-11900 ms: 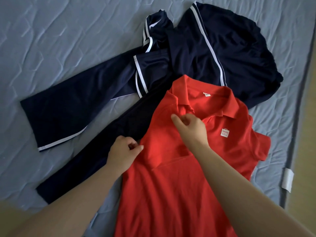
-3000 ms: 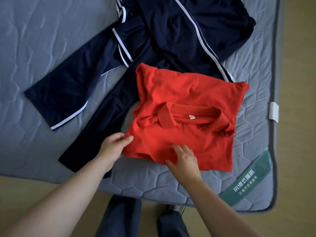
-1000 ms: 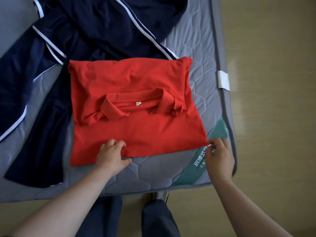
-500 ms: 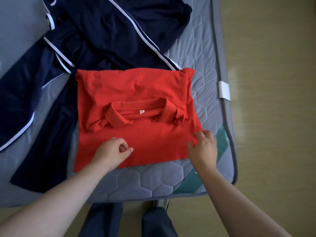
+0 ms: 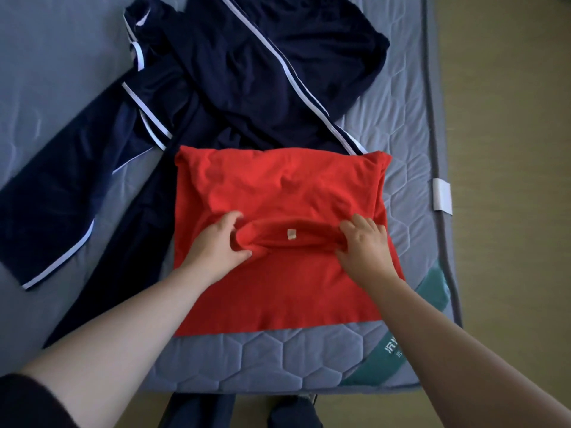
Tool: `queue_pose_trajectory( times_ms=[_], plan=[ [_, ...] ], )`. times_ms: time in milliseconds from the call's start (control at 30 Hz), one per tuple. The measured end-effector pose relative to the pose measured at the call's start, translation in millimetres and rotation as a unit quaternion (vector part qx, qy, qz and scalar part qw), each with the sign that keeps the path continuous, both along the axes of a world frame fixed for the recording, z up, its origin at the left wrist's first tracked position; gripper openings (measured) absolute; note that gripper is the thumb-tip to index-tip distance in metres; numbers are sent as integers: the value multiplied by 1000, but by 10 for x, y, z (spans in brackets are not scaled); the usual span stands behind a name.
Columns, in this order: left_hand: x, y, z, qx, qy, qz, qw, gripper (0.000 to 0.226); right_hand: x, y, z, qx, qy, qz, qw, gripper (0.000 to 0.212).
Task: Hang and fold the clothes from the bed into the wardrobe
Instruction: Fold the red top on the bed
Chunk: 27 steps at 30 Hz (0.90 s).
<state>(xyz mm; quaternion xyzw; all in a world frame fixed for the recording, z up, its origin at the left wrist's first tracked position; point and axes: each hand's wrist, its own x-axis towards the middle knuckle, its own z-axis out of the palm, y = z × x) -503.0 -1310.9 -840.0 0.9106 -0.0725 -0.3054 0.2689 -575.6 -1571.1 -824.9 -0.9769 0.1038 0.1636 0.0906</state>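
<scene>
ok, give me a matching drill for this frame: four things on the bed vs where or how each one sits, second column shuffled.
Things:
1. red shirt
2. navy clothes
3. white tab
4. teal band

Places or states:
A. on the right edge of the mattress
B. folded, collar gripped by the left hand and right hand
C. diagonal across the mattress's near right corner
D. spread out unfolded, on the far side of the shirt

Pairs: 1-B, 2-D, 3-A, 4-C
</scene>
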Motion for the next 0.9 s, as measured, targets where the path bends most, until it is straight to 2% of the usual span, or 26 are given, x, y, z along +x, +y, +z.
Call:
queue_pose_trajectory(
  times_ms=[67,100,167,200,233,267,333,400,467,500,533,567,633,700,733,800,833,867,900],
  plan=[
    [-70,96,5,-1,-83,-130,988,34,-204,-4,-24,6,-7,43,999,26],
    [-131,158,8,9,-95,-216,972,28,-305,-9,-40,6,19,65,998,29],
    [-271,282,8,58,-61,-335,938,39,-496,-36,-82,1,109,105,988,41],
    [-335,342,-6,70,-41,-335,939,44,-576,-55,-109,12,137,92,986,44],
    [-390,384,-6,55,-28,-281,958,44,-628,-56,-116,43,126,46,990,42],
    [-429,395,11,23,-28,-191,981,40,-638,-34,-113,84,78,-28,993,36],
    [-451,331,21,-3,-63,14,998,31,-581,54,-104,139,-29,-204,969,30],
    [-424,245,-37,34,-70,197,977,36,-450,133,-123,190,-55,-373,907,47],
    [-363,220,-103,62,24,361,930,65,-316,134,-164,224,-8,-503,835,70],
    [-341,220,-140,47,79,420,903,76,-275,109,-189,232,19,-539,810,71],
    [-327,230,-183,25,108,449,887,78,-249,78,-214,243,40,-556,794,64],
    [-318,235,-214,7,113,448,887,71,-244,42,-235,259,46,-563,783,52],
    [-321,234,-257,-23,101,419,902,45,-271,-14,-241,297,26,-563,771,28],
    [-342,243,-237,-83,92,421,899,21,-320,-57,-224,329,-6,-562,759,15],
    [-359,279,-233,-128,100,446,880,12,-354,-80,-216,345,-24,-568,747,11],
    [-403,343,-237,-227,160,537,796,3,-418,-114,-210,370,-35,-595,713,8],
    [-444,380,-246,-239,188,568,765,3,-453,-129,-222,366,-27,-602,709,9],
    [-489,413,-253,-215,201,569,768,6,-478,-137,-238,349,-12,-596,723,11],
    [-528,443,-259,-177,208,546,792,12,-494,-140,-249,319,11,-577,752,17]
  ],
)
